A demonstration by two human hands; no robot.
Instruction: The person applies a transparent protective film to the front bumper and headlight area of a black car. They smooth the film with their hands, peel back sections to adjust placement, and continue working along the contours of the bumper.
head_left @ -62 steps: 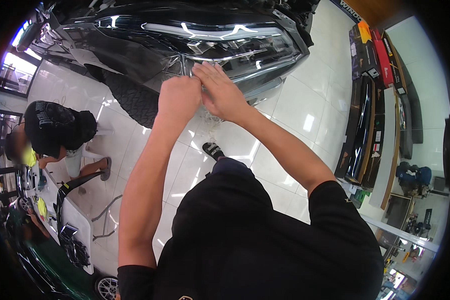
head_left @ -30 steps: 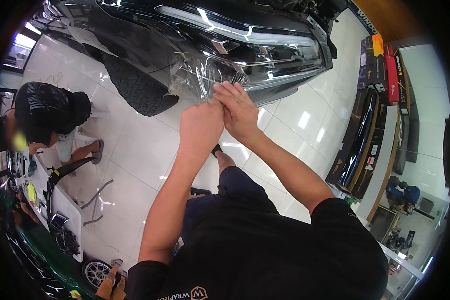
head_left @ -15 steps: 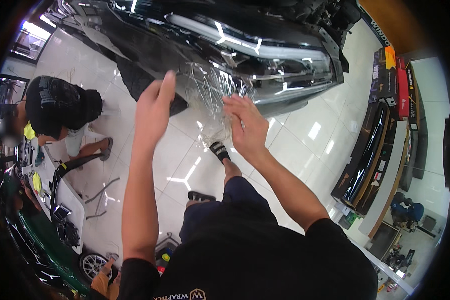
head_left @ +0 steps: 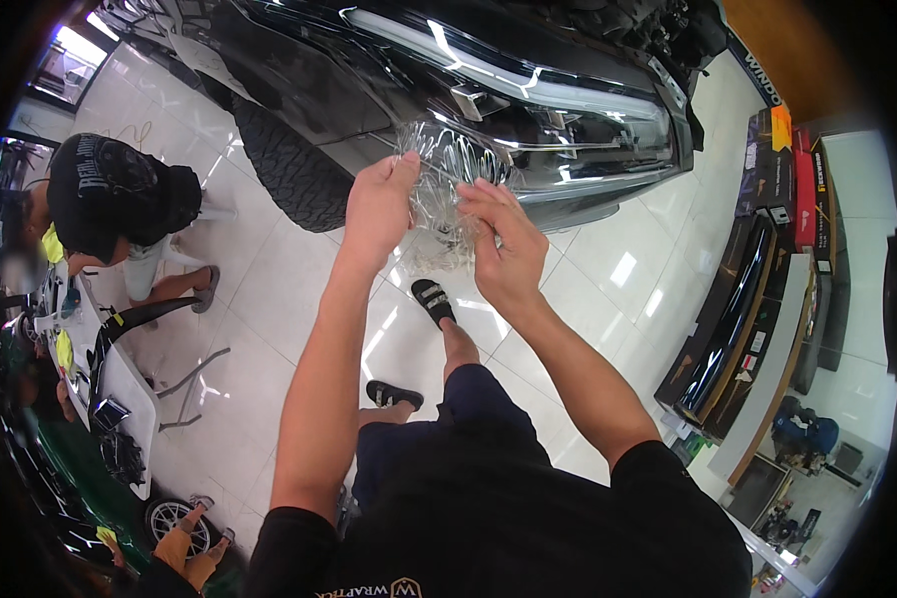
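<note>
A crumpled sheet of clear plastic film (head_left: pixel 437 191) hangs at the lower corner of a dark car's headlight (head_left: pixel 578 125). My left hand (head_left: pixel 381 207) pinches the film's left side between thumb and fingers. On the opposite side my right hand (head_left: pixel 508 239) has its fingers curled together on the film. Loose folds of it droop below and between both hands, catching bright reflections. How far the film still touches the car's body cannot be made out. Behind my left hand is the car's front tyre (head_left: pixel 287 164).
To the left a person in a black cap (head_left: pixel 95 194) leans over a white table (head_left: pixel 142 429) holding a long black part (head_left: pixel 120 324). A green car (head_left: pixel 55 468) and another person's legs are at lower left. Long boxes (head_left: pixel 713 329) line the right side. Pale tiles cover the floor.
My left hand has moved right and taken hold of the film, where before it was raised apart from it. My right hand stays on the film, slightly lower.
</note>
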